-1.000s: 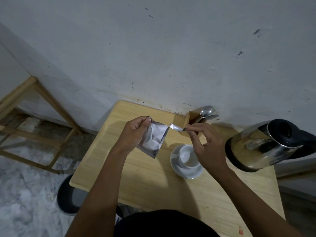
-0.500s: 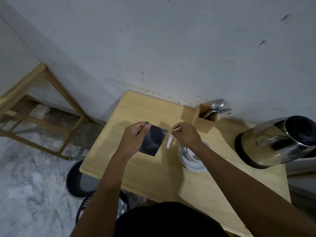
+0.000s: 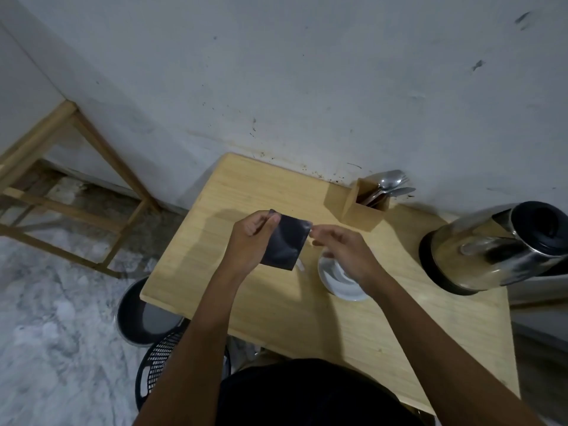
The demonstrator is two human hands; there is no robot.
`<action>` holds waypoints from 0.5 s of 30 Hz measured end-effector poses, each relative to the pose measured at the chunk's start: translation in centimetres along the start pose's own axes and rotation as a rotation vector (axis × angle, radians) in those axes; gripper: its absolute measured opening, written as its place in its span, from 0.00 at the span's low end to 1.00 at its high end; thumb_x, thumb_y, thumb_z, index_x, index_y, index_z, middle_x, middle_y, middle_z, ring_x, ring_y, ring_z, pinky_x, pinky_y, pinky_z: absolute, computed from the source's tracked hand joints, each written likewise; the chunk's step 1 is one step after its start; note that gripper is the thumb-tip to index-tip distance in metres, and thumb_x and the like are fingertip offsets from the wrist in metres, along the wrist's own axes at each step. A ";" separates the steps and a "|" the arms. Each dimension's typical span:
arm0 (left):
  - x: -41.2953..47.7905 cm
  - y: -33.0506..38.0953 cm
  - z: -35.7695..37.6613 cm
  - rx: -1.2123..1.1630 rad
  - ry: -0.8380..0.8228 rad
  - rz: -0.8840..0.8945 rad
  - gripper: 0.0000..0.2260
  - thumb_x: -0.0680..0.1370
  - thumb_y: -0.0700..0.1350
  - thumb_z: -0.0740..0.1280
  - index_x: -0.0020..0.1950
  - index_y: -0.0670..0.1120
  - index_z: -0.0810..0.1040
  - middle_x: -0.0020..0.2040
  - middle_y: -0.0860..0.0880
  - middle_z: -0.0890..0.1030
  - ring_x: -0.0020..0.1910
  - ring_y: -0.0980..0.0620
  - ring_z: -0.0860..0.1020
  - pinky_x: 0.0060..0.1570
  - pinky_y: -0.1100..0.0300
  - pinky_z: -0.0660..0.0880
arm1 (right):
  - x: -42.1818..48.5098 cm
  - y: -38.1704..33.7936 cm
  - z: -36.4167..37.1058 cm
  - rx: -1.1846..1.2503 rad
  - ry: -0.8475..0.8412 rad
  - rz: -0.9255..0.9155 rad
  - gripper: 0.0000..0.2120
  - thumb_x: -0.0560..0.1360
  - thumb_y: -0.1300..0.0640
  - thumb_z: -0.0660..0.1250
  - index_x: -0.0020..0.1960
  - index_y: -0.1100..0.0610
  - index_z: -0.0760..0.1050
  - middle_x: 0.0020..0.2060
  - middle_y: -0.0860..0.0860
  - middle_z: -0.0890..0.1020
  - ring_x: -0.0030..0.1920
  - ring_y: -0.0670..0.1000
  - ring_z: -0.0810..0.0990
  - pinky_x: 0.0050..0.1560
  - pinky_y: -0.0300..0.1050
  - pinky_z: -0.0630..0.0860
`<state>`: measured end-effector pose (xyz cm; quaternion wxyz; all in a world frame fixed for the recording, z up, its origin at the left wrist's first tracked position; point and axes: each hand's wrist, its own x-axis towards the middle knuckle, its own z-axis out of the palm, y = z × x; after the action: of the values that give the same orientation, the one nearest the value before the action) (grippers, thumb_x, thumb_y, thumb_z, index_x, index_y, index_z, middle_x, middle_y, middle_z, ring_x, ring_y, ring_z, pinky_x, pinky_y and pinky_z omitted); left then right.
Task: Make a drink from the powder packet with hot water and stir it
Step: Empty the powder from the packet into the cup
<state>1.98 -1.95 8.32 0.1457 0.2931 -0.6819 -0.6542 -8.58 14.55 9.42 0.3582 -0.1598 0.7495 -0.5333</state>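
Observation:
My left hand (image 3: 252, 241) grips the left edge of a dark foil powder packet (image 3: 285, 244) above the wooden table (image 3: 276, 309). The fingertips of my right hand (image 3: 344, 250) meet the packet's upper right corner and seem to pinch it. A small pale torn strip (image 3: 300, 266) lies just below the packet. Under my right hand sits a white saucer (image 3: 341, 289); the cup on it is almost wholly hidden by the hand. A steel kettle (image 3: 491, 247) with a black lid stands at the table's right.
A wooden cutlery holder (image 3: 367, 207) with spoons (image 3: 390, 179) stands against the wall at the table's back. Below the table's left edge are a round dark bin (image 3: 135, 315) and a black mesh basket (image 3: 159, 358). A wooden frame (image 3: 61, 179) stands on the left.
The strip was torn off the packet's top and has left my right hand, which has come back to the packet's corner. The packet has turned its dark side to me.

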 end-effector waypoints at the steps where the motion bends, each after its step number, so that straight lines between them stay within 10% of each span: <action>1: -0.2 0.3 0.6 -0.030 -0.004 -0.003 0.09 0.79 0.47 0.63 0.46 0.45 0.81 0.40 0.56 0.81 0.39 0.66 0.77 0.39 0.75 0.71 | -0.8 0.6 -0.1 -0.003 -0.033 -0.012 0.06 0.78 0.57 0.68 0.53 0.54 0.81 0.45 0.44 0.84 0.44 0.37 0.82 0.44 0.30 0.75; 15: -3.2 2.5 9.8 -0.001 -0.244 -0.080 0.08 0.78 0.46 0.66 0.42 0.48 0.83 0.33 0.47 0.80 0.32 0.54 0.76 0.34 0.63 0.73 | -6.7 5.4 -7.9 0.138 0.311 -0.164 0.06 0.76 0.60 0.71 0.52 0.58 0.82 0.45 0.51 0.86 0.47 0.47 0.84 0.47 0.39 0.80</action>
<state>-1.75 7.76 10.38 0.0358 0.2381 -0.6821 -0.6905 -8.77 26.20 8.32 0.2033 -0.1112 0.7420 -0.6291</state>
